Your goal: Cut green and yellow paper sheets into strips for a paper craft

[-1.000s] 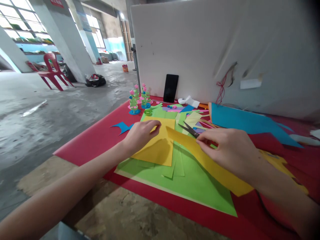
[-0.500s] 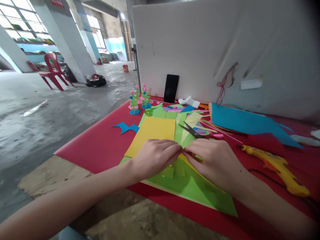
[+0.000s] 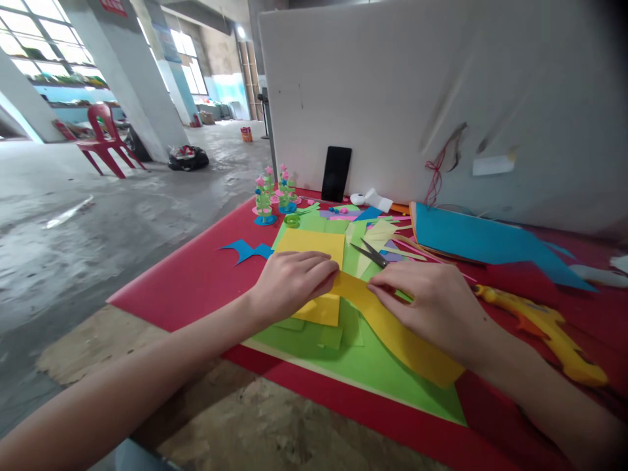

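My left hand (image 3: 294, 281) is closed, its fingertips pinching the left end of a yellow paper strip (image 3: 392, 330). The strip curves down to the right beneath my right hand (image 3: 424, 297), which pinches its upper edge between thumb and fingers. Under my left hand lies a yellow paper sheet (image 3: 316, 241), partly covered by it. Green paper (image 3: 377, 373) with several loose cut pieces on it spreads below both hands. Just beyond my right hand rest open scissors (image 3: 370, 253), their handles hidden behind it.
A yellow glue gun (image 3: 544, 327) lies to the right on the red table cover (image 3: 196, 275). Small paper trees (image 3: 265, 203) stand at the back left, near a leaning black phone (image 3: 336, 174). Blue sheets (image 3: 481, 239) lie at the back right; blue scraps (image 3: 240, 250) at left.
My hands have moved apart, the left going left and slightly up, the right slightly right. More of the yellow strip now shows stretched between and below them.
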`<state>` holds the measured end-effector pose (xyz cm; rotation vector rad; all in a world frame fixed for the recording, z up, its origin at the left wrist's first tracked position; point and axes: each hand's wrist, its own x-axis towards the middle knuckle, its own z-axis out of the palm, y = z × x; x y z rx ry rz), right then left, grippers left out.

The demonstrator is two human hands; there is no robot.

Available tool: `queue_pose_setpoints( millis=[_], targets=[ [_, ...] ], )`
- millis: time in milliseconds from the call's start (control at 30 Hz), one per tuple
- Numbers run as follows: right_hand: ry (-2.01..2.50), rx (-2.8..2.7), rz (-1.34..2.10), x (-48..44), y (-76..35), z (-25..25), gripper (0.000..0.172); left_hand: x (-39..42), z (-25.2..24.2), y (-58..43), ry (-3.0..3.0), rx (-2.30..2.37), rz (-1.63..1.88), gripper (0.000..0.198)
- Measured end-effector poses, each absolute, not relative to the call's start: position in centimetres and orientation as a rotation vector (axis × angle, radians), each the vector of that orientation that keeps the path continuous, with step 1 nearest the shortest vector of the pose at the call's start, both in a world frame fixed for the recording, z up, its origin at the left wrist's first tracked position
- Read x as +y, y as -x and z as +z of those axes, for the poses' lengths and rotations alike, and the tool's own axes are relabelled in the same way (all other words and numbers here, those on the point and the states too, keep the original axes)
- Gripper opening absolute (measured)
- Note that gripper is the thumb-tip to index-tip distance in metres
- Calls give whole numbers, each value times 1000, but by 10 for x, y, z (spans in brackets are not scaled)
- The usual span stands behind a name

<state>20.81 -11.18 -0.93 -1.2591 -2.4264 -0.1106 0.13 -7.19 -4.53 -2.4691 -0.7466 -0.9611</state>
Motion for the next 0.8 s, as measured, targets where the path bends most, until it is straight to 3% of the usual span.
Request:
queue_pose_setpoints(
  millis=[333,467,600,800],
  targets=[
    [1346,-2355,-142,-95,-233,-2,14,-33,-49,25,2322,-1059,-980,13],
    [1346,-2334,-5,-90,-240,0,16,-29,-41,28,2496,-1411,-1242,21],
    [1318,-2347,152,-86,-237,-1,13,-49,-38,11,3078,-1220,-1213,28],
    [1239,-2298,267,-93,-222,-8,11,-72,-54,-10,2938,-986,-1141,20]
  ],
)
